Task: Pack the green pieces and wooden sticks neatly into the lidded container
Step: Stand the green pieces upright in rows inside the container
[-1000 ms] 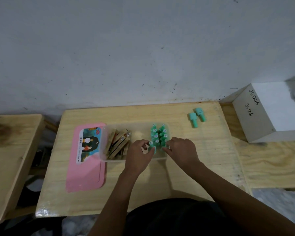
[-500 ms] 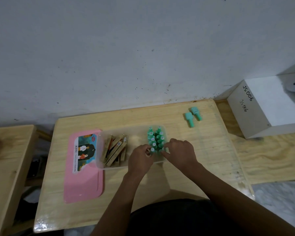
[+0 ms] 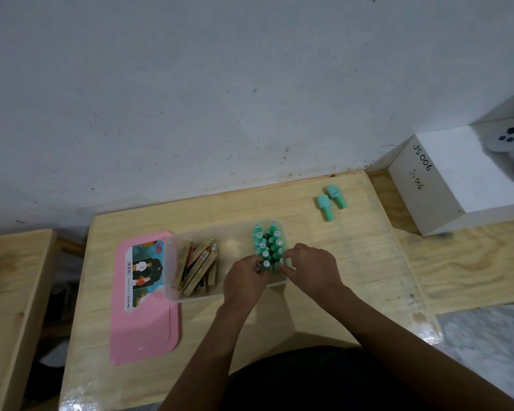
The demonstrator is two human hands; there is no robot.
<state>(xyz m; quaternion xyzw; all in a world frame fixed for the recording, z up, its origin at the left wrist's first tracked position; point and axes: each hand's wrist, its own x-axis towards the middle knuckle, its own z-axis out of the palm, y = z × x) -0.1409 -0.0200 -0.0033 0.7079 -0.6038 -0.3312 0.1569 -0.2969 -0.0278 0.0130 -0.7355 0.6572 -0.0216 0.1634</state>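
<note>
Both hands pinch at the near end of the standing green plastic pieces (image 3: 267, 246): the left hand (image 3: 244, 280) nips one at its top, the right hand (image 3: 312, 269) presses fingertips to the neighbour; how firmly, I cannot tell. On the pale wooden table (image 3: 250, 318), the clear plastic container (image 3: 172, 292) sits mid-table, its pink lid (image 3: 144, 330) flat beside its left edge. Flat wooden sticks (image 3: 195, 266) lean in its left half. Since a second ago the hands have barely shifted, so this is tidying. Two loose green pieces (image 3: 330, 201) wait near the table's far right corner.
</note>
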